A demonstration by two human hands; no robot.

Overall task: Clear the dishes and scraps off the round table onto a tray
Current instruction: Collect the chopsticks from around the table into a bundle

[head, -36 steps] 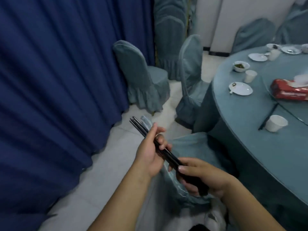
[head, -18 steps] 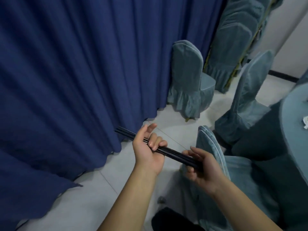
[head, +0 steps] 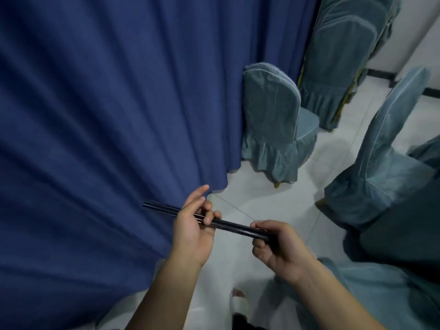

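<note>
Before the blue curtain, left hand and right hand clasp bundled black chopsticks; level tips, grip firmly.

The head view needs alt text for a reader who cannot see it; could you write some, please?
Both hands hold a bundle of black chopsticks level above a pale floor, the left hand mid-bundle, the right hand at one end. A dark blue curtain fills the left; covered chairs stand right.

Glossy black chopsticks; matt cloth curtain
</note>
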